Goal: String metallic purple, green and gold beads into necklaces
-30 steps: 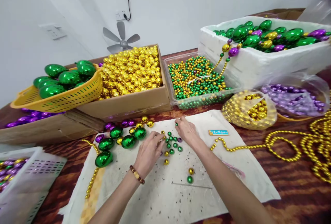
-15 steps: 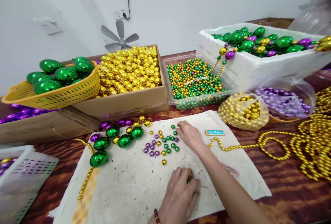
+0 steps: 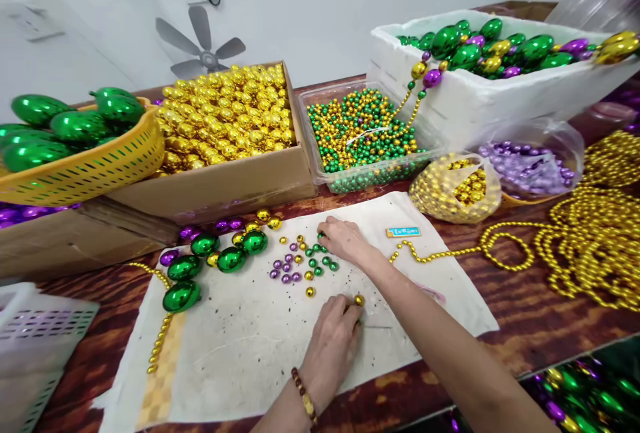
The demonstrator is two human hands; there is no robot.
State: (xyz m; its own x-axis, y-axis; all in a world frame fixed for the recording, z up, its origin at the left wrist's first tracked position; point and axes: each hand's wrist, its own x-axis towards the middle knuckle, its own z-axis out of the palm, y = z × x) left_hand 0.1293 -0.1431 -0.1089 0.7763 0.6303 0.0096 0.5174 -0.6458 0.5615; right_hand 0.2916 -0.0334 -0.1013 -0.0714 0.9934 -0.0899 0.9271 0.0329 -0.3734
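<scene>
My left hand [image 3: 333,330], a beaded bracelet at its wrist, rests low on the white cloth [image 3: 235,333] with its fingers curled. What lies under them is hidden. A gold bead [image 3: 359,300] shows at its fingertips, and a thin, needle-like line [image 3: 377,326] lies to the right. Farther forward, my right hand [image 3: 345,240] has its fingers bent down with the tips at a green bead [image 3: 321,234]. Loose small green beads [image 3: 326,260], purple beads [image 3: 286,278] and gold beads [image 3: 311,292] lie in a group left of and below it.
Large green beads [image 3: 231,260] and a gold bead string [image 3: 159,343] lie at the cloth's left. Behind stand a carton of gold beads [image 3: 225,183], a clear tub [image 3: 380,173] and a foam box [image 3: 480,106]. Gold bead chains [image 3: 590,253] pile at the right.
My right hand has shifted left onto the green beads, closing in on one. My left hand has moved slightly forward, and the gold bead by it now shows more fully. The view has turned to the right.
</scene>
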